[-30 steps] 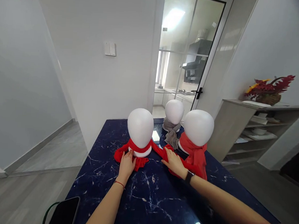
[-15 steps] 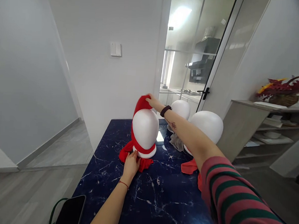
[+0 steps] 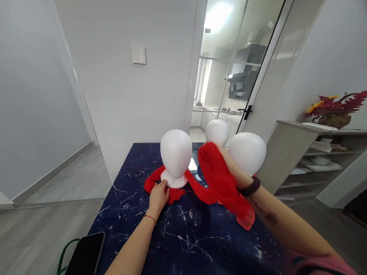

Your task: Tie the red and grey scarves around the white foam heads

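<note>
Resting the left hand (image 3: 158,195) at the foot of the front white head form (image 3: 176,151), fingers loosely spread, fingertips touching the base (image 3: 174,181) beside bunched folds of the red scarf (image 3: 214,173). Holding the other stretch of that scarf up off the table (image 3: 175,254) in the right hand (image 3: 232,164); unable to tell how tightly curled, fingers being hidden behind blurred cloth. Shows red on both sides of the base, sagging on the right before climbing to the raised hand. Farther out, partly behind the right hand, two more head forms (image 3: 247,152); below the right wrist, a coral cloth (image 3: 246,219). At the near left edge, a phone (image 3: 84,256) with a green cable (image 3: 62,254) beside it.
</note>
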`<state>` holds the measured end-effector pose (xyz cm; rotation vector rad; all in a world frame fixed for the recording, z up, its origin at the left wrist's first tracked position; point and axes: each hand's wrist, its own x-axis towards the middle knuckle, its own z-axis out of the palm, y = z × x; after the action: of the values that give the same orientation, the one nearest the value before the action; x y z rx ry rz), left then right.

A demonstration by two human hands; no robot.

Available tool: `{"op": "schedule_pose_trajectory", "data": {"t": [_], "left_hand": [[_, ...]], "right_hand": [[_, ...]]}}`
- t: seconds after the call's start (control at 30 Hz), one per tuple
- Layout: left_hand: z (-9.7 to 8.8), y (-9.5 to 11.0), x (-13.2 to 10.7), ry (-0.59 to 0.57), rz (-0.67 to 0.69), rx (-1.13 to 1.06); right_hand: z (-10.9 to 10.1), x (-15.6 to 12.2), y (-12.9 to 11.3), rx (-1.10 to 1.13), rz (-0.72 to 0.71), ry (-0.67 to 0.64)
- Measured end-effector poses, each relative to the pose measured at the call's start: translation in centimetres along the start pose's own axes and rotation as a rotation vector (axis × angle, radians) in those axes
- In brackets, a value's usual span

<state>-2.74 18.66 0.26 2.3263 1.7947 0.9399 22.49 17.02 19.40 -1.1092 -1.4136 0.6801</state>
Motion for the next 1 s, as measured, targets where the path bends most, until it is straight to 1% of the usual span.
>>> {"op": "schedule_pose_trajectory", "data": {"t": [0.07, 0.13, 0.17, 0.23, 0.27, 0.3, 0.37, 0.47, 0.57, 0.63, 0.7, 0.8, 0.87, 0.9, 0.93, 1.0], "left_hand": [[-0.1, 0.0, 0.0, 0.006, 0.0, 0.003], [-0.1, 0.1, 0.0, 0.011, 0.003, 0.006], [-0.2, 0.1, 0.0, 0.011, 0.004, 0.006], [-0.2, 0.1, 0.0, 0.009, 0.007, 0.007], [-0.2, 0.1, 0.0, 0.008, 0.008, 0.007], [-0.2, 0.1, 0.0, 0.008, 0.009, 0.007], [-0.2, 0.1, 0.0, 0.009, 0.01, 0.007], [-0.2, 0.0, 0.0, 0.009, 0.008, 0.008], [-0.2, 0.0, 0.1, 0.005, 0.005, 0.012], [-0.2, -0.1, 0.1, 0.001, 0.004, 0.013], [-0.3, -0.1, 0.1, -0.001, 0.002, 0.012], [-0.4, -0.1, 0.1, 0.005, -0.006, 0.004], [-0.4, -0.1, 0.1, 0.01, -0.013, -0.008], [-0.4, 0.0, 0.1, 0.014, -0.017, -0.015], [-0.4, 0.0, 0.0, 0.019, -0.022, -0.025], [-0.4, 0.0, 0.0, 0.036, -0.029, -0.05]], "right_hand": [[-0.7, -2.4, 3.8, -0.08, 0.08, -0.016], [-0.5, -4.9, 7.6, -0.204, 0.17, -0.102], [-0.2, -6.0, 9.2, -0.244, 0.193, -0.12], [0.3, -7.3, 12.0, -0.353, 0.233, -0.143], [0.5, -7.5, 13.1, -0.402, 0.252, -0.141], [0.7, -7.3, 13.9, -0.446, 0.279, -0.142], [1.2, -5.7, 15.0, -0.482, 0.344, -0.156], [2.3, -1.5, 15.3, -0.469, 0.413, -0.2], [3.9, 3.9, 13.9, -0.45, 0.405, -0.207], [5.1, 7.8, 11.8, -0.431, 0.361, -0.197], [6.1, 11.7, 9.0, -0.404, 0.289, -0.183], [7.8, 16.8, 4.0, -0.344, 0.149, -0.158], [9.2, 19.1, 0.6, -0.298, 0.058, -0.156], [10.0, 19.8, -1.1, -0.271, 0.015, -0.162], [10.8, 20.1, -2.6, -0.229, -0.028, -0.167], [12.5, 20.1, -5.4, -0.102, -0.107, -0.165]]}}
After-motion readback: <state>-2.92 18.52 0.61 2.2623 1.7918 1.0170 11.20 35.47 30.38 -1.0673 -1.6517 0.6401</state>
